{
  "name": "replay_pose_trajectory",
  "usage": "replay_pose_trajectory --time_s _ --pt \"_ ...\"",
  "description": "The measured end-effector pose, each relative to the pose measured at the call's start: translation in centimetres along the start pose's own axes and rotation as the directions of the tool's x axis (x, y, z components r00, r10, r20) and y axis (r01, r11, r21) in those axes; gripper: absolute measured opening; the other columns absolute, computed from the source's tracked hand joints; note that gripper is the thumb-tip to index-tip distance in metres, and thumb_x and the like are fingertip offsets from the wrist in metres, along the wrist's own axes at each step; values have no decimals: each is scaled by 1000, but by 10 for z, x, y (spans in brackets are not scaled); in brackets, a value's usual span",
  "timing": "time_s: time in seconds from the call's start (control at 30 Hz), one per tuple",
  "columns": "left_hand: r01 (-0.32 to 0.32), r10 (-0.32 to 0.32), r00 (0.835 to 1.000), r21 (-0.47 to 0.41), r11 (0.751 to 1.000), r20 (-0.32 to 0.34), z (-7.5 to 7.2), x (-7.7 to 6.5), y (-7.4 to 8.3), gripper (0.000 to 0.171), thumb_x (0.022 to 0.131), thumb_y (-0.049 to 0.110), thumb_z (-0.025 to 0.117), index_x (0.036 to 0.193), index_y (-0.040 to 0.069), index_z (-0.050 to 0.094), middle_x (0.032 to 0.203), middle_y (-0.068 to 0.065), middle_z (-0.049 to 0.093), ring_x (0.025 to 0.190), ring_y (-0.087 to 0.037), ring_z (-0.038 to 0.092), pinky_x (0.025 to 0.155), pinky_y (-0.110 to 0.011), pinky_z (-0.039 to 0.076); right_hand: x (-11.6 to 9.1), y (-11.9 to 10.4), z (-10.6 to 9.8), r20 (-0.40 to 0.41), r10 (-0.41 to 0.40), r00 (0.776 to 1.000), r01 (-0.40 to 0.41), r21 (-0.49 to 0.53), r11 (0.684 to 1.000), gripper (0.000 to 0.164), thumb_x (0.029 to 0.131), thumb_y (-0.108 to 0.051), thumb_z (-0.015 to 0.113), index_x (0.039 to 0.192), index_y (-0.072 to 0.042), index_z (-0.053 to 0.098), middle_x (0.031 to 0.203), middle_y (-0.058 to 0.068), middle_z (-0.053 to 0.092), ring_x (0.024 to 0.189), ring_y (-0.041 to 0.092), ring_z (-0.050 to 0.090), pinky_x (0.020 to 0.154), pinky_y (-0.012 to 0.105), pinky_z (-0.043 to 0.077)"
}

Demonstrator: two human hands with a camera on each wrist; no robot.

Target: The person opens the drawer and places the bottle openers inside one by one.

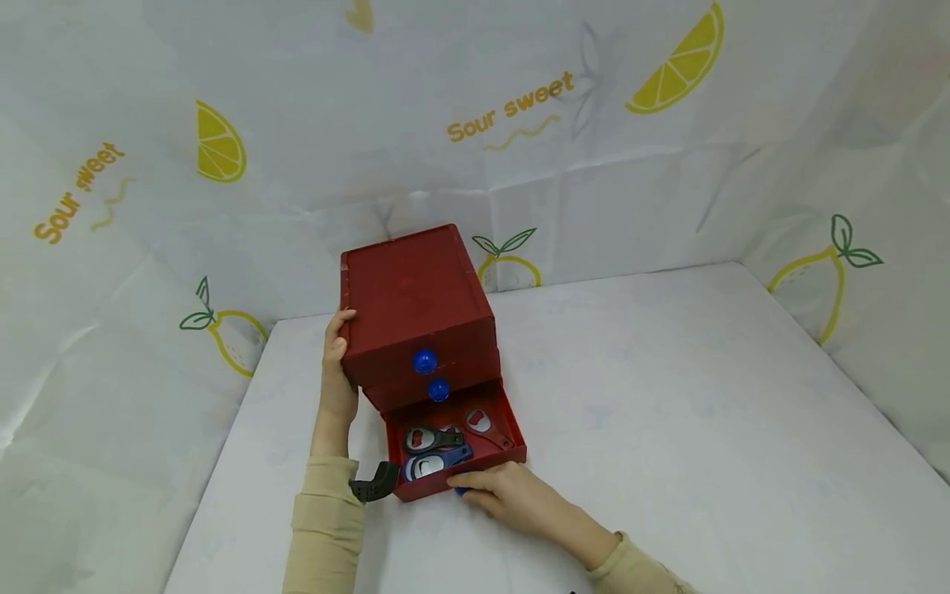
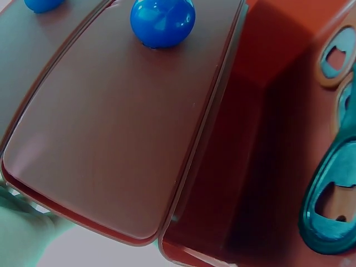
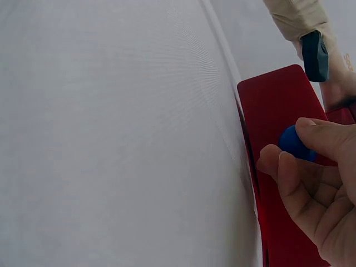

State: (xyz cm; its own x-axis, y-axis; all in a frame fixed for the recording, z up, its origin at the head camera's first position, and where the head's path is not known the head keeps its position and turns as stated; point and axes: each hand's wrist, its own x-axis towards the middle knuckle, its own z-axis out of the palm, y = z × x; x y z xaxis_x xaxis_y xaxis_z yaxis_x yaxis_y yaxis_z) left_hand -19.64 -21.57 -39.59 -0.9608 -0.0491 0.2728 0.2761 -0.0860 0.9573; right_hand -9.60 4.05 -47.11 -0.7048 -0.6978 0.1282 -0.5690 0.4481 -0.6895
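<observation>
A dark red three-drawer cabinet stands on the white table, its bottom drawer pulled out. My left hand lies along the cabinet's left side, fingertips at the top edge; in the left wrist view only part of it shows at the lower left. With thumb and fingers, my right hand pinches the blue knob on the bottom drawer's front. Inside that drawer are several bottle openers: a black one, a blue one, a red one and another partly covered.
Both upper drawers are closed, with an upper blue knob and a middle blue knob. Behind the table hangs a white lemon-print sheet. A black wrist mount juts from my left sleeve beside the open drawer's left corner.
</observation>
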Motion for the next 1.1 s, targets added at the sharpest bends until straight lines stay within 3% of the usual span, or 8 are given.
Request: replay_pose_trajectory --time_s 0.2,0.67,1.1 --pt "9 -9 1000 17 1000 -3 1 1 0 42 90 47 32 128 33 40 147 3 26 116 -21 38 82 -31 41 9 1 -3 -34 12 999 -13 -13 1000 28 91 -20 57 118 -20 65 100 -3 71 64 -5 46 60 10 40" --pt "11 -11 1000 4 1000 -7 -2 -2 -2 43 89 48 32 129 32 40 146 4 26 117 -21 37 84 -34 39 46 15 -4 -176 14 984 -23 -52 998 28 90 -15 59 117 -14 65 85 -1 71 58 -1 41 58 13 40" --pt "0 0 1000 9 1000 -1 0 1 -3 43 89 48 32 128 32 40 146 4 25 118 -21 36 83 -34 39 70 23 -10 -229 0 973 -28 -118 993 27 89 -13 60 115 -13 66 100 0 72 75 6 61 71 19 50"
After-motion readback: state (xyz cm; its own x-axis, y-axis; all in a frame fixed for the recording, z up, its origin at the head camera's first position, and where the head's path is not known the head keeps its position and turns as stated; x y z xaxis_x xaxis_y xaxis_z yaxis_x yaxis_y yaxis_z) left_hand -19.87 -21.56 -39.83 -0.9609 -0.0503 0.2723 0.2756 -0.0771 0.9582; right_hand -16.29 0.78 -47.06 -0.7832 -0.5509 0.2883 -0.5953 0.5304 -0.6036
